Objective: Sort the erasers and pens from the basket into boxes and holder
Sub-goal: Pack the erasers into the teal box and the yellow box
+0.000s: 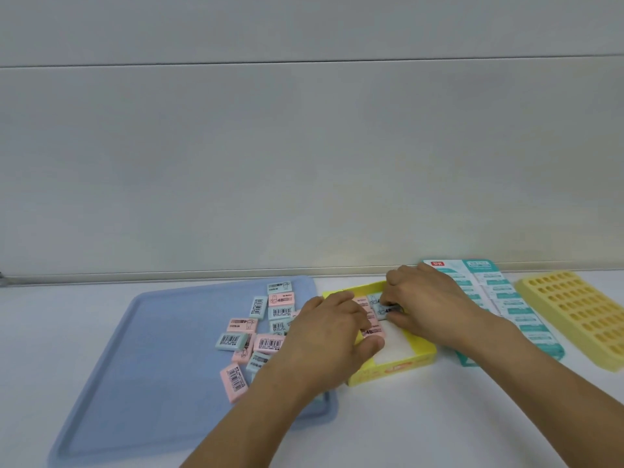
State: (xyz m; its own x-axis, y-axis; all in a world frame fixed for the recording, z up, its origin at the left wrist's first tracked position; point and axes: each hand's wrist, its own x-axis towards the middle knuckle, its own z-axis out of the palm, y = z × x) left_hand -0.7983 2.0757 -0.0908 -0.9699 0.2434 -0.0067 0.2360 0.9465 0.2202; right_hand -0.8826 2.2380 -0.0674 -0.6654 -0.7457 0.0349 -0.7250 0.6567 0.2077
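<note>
At frame centre-right, a blue eraser [385, 310] is pinched by the right hand [429, 298] inside the yellow box [398, 364]; pink erasers [371, 331] are pressed by the left hand [331, 336], fingers straight.

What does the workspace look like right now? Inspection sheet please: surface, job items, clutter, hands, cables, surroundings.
Surface: white tabletop, against a pale grey wall.
Job's things: blue tray holds loose pink and light-blue erasers near its right side; yellow box to its right has a few erasers at its far end, white floor bare nearer the camera; teal-and-white box further right; yellow holder with rows of holes at far right. No pens seen.
Clutter: nothing seen.
Hands: left hand rests over the yellow box's left side, fingers on the erasers inside; right hand pinches a light-blue eraser over the box.
Cables: nothing seen.
Surroundings: horizontal wall seam high up.
</note>
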